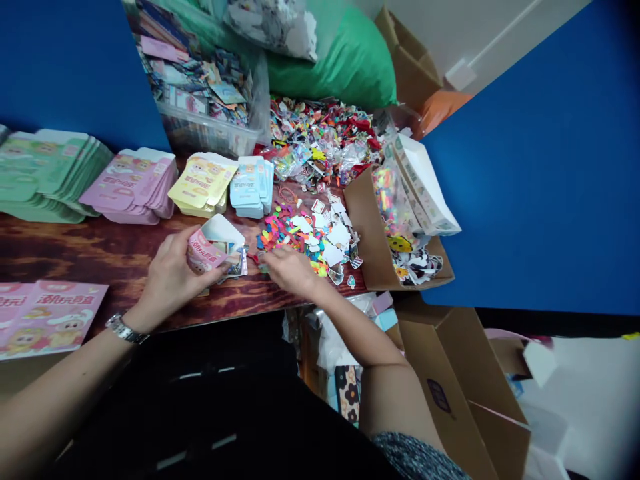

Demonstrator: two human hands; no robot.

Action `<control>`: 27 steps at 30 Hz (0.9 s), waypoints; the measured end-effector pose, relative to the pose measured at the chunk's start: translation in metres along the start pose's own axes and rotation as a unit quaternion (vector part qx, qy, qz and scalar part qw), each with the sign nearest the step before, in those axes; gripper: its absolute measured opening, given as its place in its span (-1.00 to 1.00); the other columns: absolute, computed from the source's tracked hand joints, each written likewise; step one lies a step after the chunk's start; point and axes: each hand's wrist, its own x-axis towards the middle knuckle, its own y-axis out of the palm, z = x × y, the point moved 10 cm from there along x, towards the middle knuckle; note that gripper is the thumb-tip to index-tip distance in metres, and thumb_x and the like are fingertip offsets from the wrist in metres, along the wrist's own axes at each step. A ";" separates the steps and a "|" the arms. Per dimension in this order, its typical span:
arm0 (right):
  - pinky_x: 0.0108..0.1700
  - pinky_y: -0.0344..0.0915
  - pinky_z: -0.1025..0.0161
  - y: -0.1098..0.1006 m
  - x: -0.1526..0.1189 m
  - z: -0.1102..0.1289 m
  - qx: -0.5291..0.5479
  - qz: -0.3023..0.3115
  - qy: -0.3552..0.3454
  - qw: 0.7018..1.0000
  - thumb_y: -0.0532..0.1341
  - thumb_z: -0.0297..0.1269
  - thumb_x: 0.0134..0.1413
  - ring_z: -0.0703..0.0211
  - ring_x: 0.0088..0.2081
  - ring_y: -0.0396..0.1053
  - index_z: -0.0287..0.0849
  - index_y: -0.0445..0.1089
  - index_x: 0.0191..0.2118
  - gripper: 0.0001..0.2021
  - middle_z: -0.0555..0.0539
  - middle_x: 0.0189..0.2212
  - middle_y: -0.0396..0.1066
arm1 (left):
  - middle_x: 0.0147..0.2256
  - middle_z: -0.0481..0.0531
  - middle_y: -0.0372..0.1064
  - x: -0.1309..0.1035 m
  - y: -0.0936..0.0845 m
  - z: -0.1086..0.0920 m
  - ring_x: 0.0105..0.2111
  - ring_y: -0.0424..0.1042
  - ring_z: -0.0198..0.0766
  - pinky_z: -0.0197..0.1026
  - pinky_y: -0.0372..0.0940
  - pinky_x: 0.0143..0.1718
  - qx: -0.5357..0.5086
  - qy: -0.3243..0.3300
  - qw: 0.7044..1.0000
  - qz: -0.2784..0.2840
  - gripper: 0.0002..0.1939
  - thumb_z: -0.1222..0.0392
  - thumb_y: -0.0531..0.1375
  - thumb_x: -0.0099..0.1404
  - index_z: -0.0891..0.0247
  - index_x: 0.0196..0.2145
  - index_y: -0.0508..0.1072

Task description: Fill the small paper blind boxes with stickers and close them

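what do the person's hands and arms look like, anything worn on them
Both hands are ungloved. The left hand has a silver-coloured metal band at the wrist, and that forearm is bare. The right hand has a bare wrist and forearm; a speckled dark grey sleeve shows on the upper arm.

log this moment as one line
left hand: holds pink box | right hand: at colourful pieces, hold unclear | right of pieces: cardboard box | behind pink box: yellow carton stack

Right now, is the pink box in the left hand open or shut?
Open: the pink box in the left hand has its flap up, white inner side showing. Contents: cannot tell.
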 end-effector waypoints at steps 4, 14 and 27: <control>0.07 0.34 0.20 -0.072 -0.008 -0.013 0.125 -0.087 -0.044 0.987 0.13 -0.45 0.31 0.11 0.00 0.47 -0.15 0.39 0.13 -0.67 -0.12 0.03 0.54 | 0.07 0.28 0.40 0.002 0.003 -0.004 0.10 0.41 0.24 0.22 0.34 0.14 -0.002 0.015 1.000 0.009 -0.24 -0.23 0.25 0.24 0.24 0.26 0.28; -0.09 0.43 0.27 -0.117 0.005 0.017 0.280 -0.143 -0.046 0.948 0.15 -0.31 0.34 0.22 -0.22 0.50 -0.16 0.22 0.30 -0.55 -0.08 -0.05 0.52 | 0.05 0.26 0.46 0.002 0.031 -0.014 0.05 0.49 0.10 0.08 0.37 0.10 -0.086 0.032 0.996 0.017 -0.30 -0.17 0.29 0.21 0.27 0.19 0.35; 0.12 0.43 0.15 -0.115 0.002 0.032 0.215 -0.203 -0.101 0.950 0.00 -0.38 0.46 0.17 0.05 0.47 -0.11 0.33 0.22 -0.65 -0.11 0.10 0.49 | 0.09 0.28 0.44 -0.004 0.040 -0.007 0.08 0.48 0.15 0.17 0.38 0.11 -0.120 -0.006 0.992 0.048 -0.17 -0.23 0.33 0.16 0.22 0.27 0.27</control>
